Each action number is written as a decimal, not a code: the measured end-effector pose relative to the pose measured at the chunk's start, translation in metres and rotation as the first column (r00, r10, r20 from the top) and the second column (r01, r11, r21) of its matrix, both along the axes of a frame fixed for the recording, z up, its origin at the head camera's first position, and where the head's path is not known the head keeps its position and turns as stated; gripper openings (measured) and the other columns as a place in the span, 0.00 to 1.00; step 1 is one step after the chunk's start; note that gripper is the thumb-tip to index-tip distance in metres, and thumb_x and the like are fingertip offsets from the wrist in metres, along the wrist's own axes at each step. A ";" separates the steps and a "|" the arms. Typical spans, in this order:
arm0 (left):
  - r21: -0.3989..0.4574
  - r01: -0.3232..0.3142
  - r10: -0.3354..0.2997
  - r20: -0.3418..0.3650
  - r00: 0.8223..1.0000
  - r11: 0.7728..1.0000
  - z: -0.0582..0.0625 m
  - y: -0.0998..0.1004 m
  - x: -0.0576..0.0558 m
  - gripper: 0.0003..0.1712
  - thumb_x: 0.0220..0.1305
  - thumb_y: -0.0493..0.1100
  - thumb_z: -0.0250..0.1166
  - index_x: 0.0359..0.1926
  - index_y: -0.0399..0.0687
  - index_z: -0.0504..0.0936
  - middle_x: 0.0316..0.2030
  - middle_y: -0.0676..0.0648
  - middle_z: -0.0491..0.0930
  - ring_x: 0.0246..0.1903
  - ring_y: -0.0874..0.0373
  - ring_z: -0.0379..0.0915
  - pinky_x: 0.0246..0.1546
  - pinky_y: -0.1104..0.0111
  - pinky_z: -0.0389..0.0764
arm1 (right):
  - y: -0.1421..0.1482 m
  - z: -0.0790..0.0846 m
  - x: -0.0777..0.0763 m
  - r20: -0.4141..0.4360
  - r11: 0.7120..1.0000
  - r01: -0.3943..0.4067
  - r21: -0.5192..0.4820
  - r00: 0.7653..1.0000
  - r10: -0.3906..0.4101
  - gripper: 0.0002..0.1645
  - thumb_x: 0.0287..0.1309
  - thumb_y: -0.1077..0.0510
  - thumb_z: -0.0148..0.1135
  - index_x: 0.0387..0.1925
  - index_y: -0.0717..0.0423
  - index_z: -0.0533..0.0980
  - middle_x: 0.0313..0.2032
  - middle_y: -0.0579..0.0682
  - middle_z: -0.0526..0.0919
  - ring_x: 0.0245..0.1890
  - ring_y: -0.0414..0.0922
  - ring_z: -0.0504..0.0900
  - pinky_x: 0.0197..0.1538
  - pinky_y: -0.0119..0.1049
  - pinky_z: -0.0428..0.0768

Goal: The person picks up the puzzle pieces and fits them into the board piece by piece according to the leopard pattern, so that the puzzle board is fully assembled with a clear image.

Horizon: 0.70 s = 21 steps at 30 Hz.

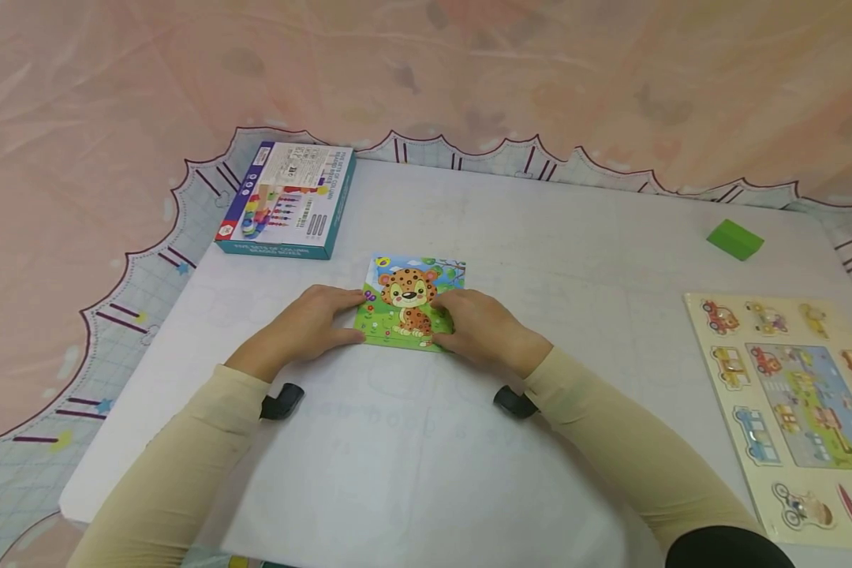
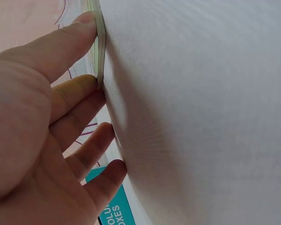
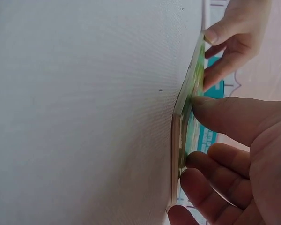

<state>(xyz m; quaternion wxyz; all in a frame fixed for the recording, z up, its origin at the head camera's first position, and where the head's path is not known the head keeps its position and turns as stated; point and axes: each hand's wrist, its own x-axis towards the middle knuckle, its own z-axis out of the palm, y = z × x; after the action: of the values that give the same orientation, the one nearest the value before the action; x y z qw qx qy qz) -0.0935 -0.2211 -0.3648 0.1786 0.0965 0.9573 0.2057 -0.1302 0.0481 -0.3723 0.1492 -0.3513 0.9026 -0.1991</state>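
Note:
A square leopard picture board, thin and layered at its edge, lies on the white table between both hands. At its left edge is my left hand, thumb and fingertips touching the side. The left wrist view shows these fingers fairly straight, lower ones on the tabletop. My right hand reaches over the right part of the board, thumb and forefinger apart on it. In the right wrist view, the right thumb touches the board's top near a corner, and the other fingers bend loosely along its side.
A flat boxed toy lies at the back left. Toward the back right is a green block. A vehicle puzzle board occupies the right side. Patterned cloth surrounds the white table.

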 end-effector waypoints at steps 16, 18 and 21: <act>-0.003 0.004 -0.004 0.008 1.000 1.000 0.003 0.001 0.000 0.39 0.63 0.48 0.72 0.71 0.42 0.70 0.69 0.40 0.68 0.70 0.40 0.57 0.71 0.46 0.59 | 0.003 0.000 0.000 0.034 1.000 0.025 0.001 0.999 -0.025 0.28 0.63 0.52 0.67 0.60 0.63 0.75 0.55 0.55 0.82 0.57 0.52 0.78 0.63 0.45 0.73; -0.004 0.003 -0.003 0.012 1.000 1.000 0.004 0.001 0.001 0.39 0.63 0.48 0.72 0.71 0.42 0.69 0.69 0.40 0.68 0.70 0.40 0.57 0.71 0.46 0.59 | 0.005 0.001 0.000 0.041 1.000 0.023 -0.005 0.999 -0.023 0.27 0.63 0.53 0.67 0.59 0.63 0.76 0.54 0.55 0.82 0.57 0.52 0.78 0.63 0.45 0.73; -0.003 0.005 -0.005 0.014 1.000 1.000 0.004 0.002 0.000 0.39 0.63 0.48 0.72 0.71 0.42 0.69 0.69 0.40 0.68 0.70 0.39 0.57 0.71 0.46 0.58 | 0.006 0.002 0.000 0.045 1.000 0.020 -0.008 0.999 -0.020 0.26 0.63 0.55 0.66 0.59 0.63 0.76 0.54 0.55 0.82 0.56 0.52 0.78 0.63 0.45 0.73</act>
<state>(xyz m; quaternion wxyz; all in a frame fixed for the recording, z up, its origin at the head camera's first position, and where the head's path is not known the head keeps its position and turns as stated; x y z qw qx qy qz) -0.0931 -0.2192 -0.3608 0.1858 0.0971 0.9562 0.2045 -0.1298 0.0541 -0.3705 0.1661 -0.3382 0.9017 -0.2122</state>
